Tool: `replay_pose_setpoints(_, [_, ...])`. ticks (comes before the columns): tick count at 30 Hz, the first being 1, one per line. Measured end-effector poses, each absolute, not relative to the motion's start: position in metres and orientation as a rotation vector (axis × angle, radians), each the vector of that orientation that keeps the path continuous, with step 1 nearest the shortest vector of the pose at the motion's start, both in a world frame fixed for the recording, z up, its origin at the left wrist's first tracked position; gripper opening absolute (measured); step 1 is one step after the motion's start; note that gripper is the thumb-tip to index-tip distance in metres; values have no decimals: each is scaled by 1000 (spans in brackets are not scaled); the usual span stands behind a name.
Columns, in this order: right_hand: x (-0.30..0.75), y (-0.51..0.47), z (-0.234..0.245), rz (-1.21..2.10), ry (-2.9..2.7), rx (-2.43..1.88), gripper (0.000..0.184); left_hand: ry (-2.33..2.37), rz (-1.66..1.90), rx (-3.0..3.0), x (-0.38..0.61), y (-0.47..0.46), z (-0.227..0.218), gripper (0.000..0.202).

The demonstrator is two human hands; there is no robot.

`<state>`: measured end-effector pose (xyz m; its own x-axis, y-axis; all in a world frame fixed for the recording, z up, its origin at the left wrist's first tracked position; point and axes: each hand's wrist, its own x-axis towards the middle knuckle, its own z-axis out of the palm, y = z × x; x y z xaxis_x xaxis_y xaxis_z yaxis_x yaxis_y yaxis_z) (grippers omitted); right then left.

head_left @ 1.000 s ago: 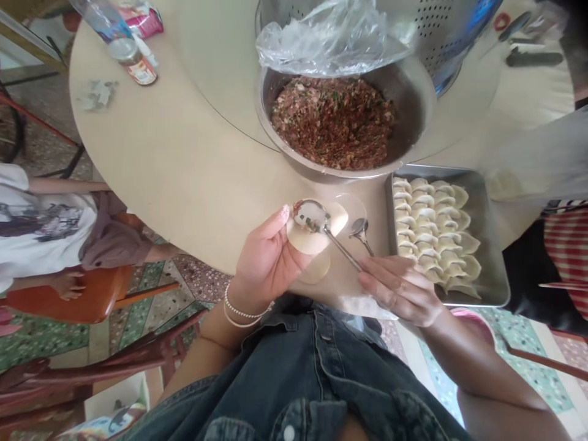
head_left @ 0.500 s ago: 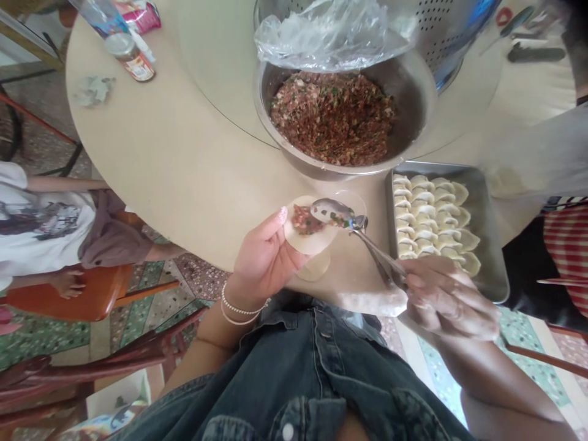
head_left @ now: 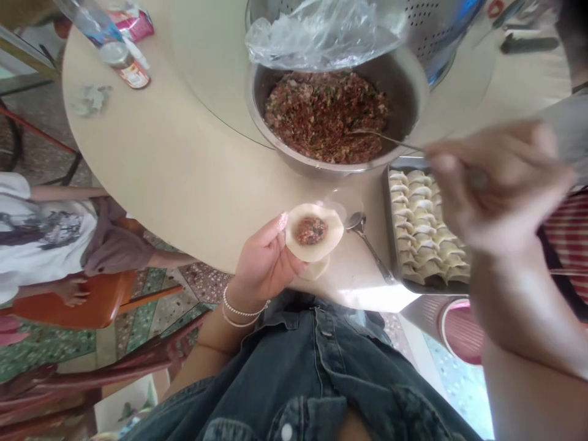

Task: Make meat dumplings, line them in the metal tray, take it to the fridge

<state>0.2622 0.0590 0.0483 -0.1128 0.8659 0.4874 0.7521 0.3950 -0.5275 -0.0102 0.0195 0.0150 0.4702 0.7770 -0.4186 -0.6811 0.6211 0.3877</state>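
My left hand (head_left: 264, 260) holds a round dumpling wrapper (head_left: 315, 239) with a small lump of meat filling in its middle, just over the table's near edge. My right hand (head_left: 493, 184), blurred by motion, is raised at the right and closed on a spoon (head_left: 381, 138). The spoon's bowl reaches into the steel bowl (head_left: 413, 92) of minced filling. A second spoon (head_left: 367, 242) lies on the table between the wrapper and a steel tray (head_left: 397, 269) of folded dumplings.
A clear plastic bag (head_left: 321, 30) and a perforated colander (head_left: 436, 24) sit behind the bowl. A jar and bottle (head_left: 124, 58) stand at the far left of the round table (head_left: 160, 159). A seated person (head_left: 46, 226) is at the left.
My right hand has lifted the spoon away from the wrapper, leaving filling on it, and swung up and right to the filling bowl. My left hand has stayed put.
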Motion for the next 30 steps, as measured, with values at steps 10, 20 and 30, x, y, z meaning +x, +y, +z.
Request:
replay_pose_setpoints(10, [240,79,37,-285,-2082,-1066,25,761,1043,83,-20,24,10,43])
replay_pose_setpoints(20, [200,57,-3,103,-2691,-1448,77,767,1070,76,-15,25,3,41])
replay_pose_setpoints(30, [192,5,10,-127,-2492,-1163,82,707,1055,96,-5,24,11,43])
